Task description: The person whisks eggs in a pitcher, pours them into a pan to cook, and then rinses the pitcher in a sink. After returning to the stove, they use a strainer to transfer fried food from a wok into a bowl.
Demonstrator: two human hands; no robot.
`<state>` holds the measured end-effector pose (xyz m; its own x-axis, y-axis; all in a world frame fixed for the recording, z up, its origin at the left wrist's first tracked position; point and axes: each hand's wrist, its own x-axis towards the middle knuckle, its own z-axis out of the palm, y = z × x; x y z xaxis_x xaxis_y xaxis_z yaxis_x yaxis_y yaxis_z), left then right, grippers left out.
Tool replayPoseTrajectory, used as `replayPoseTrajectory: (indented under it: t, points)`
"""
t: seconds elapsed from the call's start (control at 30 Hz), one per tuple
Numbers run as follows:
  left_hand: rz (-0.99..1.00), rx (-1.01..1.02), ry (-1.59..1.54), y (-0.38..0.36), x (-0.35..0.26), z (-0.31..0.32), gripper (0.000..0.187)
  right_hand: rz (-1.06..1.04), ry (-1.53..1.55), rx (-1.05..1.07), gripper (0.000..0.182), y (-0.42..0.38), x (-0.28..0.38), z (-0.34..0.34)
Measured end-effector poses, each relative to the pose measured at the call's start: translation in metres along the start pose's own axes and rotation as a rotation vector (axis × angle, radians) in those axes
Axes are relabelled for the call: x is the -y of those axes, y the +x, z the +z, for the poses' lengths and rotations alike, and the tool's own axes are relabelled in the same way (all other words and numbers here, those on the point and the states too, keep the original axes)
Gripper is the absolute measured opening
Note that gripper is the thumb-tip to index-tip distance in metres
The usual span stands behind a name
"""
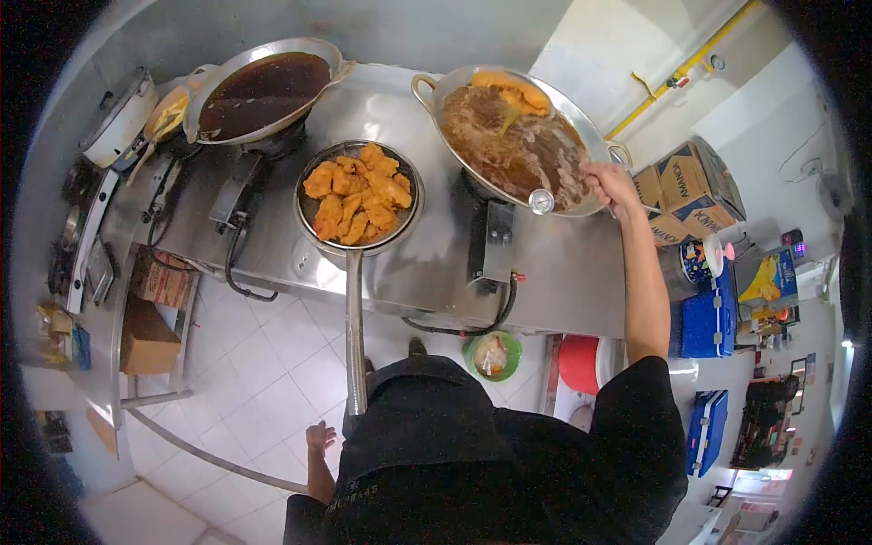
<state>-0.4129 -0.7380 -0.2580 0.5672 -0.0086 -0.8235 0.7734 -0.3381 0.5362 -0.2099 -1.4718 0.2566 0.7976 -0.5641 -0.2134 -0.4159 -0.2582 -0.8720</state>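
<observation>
My right hand (613,188) is closed at the right rim of a large two-handled wok (595,138) of bubbling brown oil. A thin metal handle (650,210) pokes out behind the fist; the utensil's other end is not distinguishable in the oil. Golden battered food (513,89) floats at the far side of the oil. A round dial thermometer (541,202) sits at the near rim. My left hand (320,438) hangs low beside my body, fingers loosely apart and holding nothing. Nearby, a long-handled strainer (355,318) full of fried pieces (360,195) rests on the steel counter.
Another wok (263,95) of dark oil stands at the back left, beside a white pot (123,118). Burner controls and black hoses line the counter (409,300) front. Cardboard boxes (686,186) and a blue cooler (708,313) are at the right. A green basin (492,355) sits below.
</observation>
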Motion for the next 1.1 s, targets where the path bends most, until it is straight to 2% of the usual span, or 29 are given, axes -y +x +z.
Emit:
replayPoseTrajectory:
  t: [0.1,0.13,0.23,0.57,0.7,0.8,1.1]
  points:
    - [0.040,0.038,-0.017,0.018,0.011,-0.009,0.033,-0.047,-0.025,-0.085,0.022,-0.019,0.038,-0.004]
    - [0.040,0.040,-0.015,0.015,0.009,-0.010,0.033,-0.069,0.002,-0.051,0.021,-0.014,0.038,-0.012]
    - [0.053,-0.044,0.081,-0.015,-0.027,-0.002,0.033,-0.082,0.031,-0.079,0.025,-0.015,0.041,-0.017]
    - [-0.093,-0.030,0.027,-0.026,-0.016,0.005,0.033,0.031,0.099,-0.150,0.016,-0.017,-0.023,0.006]
    - [-0.110,-0.021,0.032,-0.022,-0.013,0.001,0.033,-0.011,0.084,-0.155,0.016,-0.011,-0.013,-0.010]
    - [-0.107,-0.017,0.037,-0.019,-0.016,-0.002,0.033,-0.040,0.123,-0.121,0.023,-0.018,0.002,-0.018]
    - [-0.079,-0.019,0.023,-0.015,-0.036,-0.006,0.033,0.045,0.123,-0.157,0.021,-0.033,-0.032,0.010]
